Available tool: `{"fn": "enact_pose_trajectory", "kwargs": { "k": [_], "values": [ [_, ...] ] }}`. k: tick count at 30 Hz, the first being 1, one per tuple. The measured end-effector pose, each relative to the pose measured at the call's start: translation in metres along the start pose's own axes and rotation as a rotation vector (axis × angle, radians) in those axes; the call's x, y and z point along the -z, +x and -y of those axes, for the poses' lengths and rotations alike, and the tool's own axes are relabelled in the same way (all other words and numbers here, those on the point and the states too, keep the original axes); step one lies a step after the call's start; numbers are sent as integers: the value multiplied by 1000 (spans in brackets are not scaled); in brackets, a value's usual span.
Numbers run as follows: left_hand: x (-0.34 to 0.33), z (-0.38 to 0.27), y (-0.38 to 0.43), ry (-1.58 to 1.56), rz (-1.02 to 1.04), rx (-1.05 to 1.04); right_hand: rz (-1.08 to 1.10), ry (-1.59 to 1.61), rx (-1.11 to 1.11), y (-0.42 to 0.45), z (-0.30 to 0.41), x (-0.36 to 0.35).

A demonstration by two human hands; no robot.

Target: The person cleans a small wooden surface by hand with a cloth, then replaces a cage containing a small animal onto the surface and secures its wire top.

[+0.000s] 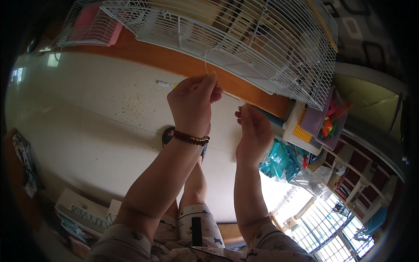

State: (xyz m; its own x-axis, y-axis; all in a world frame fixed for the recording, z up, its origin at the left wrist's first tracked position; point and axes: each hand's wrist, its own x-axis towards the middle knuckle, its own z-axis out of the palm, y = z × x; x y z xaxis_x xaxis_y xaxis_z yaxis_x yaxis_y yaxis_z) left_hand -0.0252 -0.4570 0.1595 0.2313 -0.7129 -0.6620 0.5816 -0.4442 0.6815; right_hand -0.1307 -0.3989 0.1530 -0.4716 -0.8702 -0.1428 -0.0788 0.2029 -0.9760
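Between its thumb and fingertips, my left hand (193,98) pinches a thin white cord or wire (206,62). The strand curves up from there to the front of a white wire cage (178,32). A dark red bead bracelet (191,138) circles my left wrist. My right hand (254,132) is raised to the right and a little lower, apart from the cage. Its thumb and fingers are closed together, and whether something small lies between them is not clear. Inside the cage, partly hidden by the bars, stands a pale slatted piece (240,29).
The cage rests on an orange-brown wooden surface (131,46). A pink tray (114,32) sits at upper left. Small pale crumbs (132,104) lie scattered on the tiled floor (98,137). At right are a purple bin (314,121), teal plastic bags (281,160) and a rack (353,170).
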Motion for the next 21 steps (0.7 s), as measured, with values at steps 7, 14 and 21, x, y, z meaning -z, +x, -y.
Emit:
{"fn": "enact_pose_trajectory", "kwargs": {
  "k": [7,14,21],
  "values": [
    [-8,3,-8,-93,-16,-31,25,60,19,-6,-2,8],
    [-12,5,-8,-70,-14,-55,46,35,43,0,4,9],
    [-16,8,-4,-49,18,-76,58,94,31,-3,0,8]
  ]
}}
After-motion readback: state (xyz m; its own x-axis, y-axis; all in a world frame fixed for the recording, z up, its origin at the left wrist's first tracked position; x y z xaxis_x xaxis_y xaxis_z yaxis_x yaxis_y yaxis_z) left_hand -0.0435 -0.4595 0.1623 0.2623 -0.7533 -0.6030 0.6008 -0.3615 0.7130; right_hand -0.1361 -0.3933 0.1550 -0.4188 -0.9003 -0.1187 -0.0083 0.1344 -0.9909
